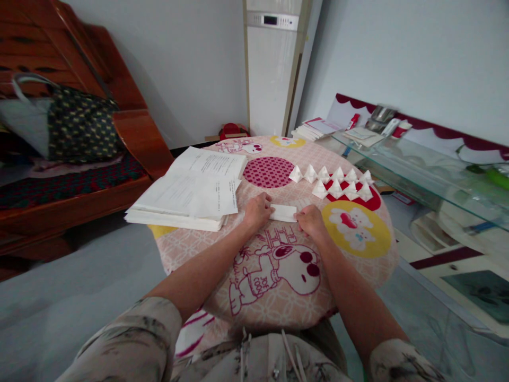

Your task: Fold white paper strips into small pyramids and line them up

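Note:
A small folded strip of white paper [283, 213] lies on the patterned tablecloth [274, 313] between my two hands. My left hand [258, 210] has its fingers closed on the strip's left end. At the right end, my right hand [310, 219] pinches the paper between thumb and curled fingers. Beyond my right hand stand several folded white paper pyramids [336, 188] in two rows. A thick stack of printed white sheets [178, 193] rests to the left of my left hand, its top sheets lying askew.
A glass-topped table [429, 175] adjoins on the right, bearing metal containers [380, 118] and a red-and-white cup [401, 129]. Papers are piled [318, 127] at the back. On the left is a wooden bench [143, 143] with a patterned bag [81, 124].

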Action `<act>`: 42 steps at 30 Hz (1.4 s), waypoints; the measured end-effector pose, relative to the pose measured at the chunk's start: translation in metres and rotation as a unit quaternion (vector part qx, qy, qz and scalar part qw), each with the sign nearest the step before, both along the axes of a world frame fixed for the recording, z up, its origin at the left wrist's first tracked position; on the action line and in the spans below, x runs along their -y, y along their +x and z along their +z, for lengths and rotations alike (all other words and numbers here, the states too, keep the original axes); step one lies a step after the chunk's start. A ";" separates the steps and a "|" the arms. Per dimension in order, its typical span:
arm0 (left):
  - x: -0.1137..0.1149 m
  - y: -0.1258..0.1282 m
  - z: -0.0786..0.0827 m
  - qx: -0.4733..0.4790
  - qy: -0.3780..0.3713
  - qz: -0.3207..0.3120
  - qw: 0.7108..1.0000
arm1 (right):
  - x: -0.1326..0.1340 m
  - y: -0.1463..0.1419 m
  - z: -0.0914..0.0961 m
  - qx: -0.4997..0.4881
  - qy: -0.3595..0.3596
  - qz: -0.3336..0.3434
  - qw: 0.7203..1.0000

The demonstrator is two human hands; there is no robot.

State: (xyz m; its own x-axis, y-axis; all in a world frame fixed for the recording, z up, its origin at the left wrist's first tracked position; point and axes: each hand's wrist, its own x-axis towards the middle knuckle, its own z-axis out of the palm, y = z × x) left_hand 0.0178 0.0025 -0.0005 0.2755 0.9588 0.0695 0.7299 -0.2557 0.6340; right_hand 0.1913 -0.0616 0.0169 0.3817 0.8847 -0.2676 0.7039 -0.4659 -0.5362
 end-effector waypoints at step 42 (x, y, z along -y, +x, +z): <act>0.011 -0.004 -0.019 -0.229 0.236 -0.358 0.874 | 0.041 0.009 0.006 -0.356 0.064 -0.063 0.930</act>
State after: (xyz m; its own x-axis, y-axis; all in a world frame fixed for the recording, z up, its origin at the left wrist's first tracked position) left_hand 0.0135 -0.0086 -0.0190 0.8956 0.4235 0.1363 0.4251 -0.9049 0.0182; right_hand 0.2001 -0.1031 0.0232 0.2503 0.8871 -0.3879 0.0927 -0.4207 -0.9024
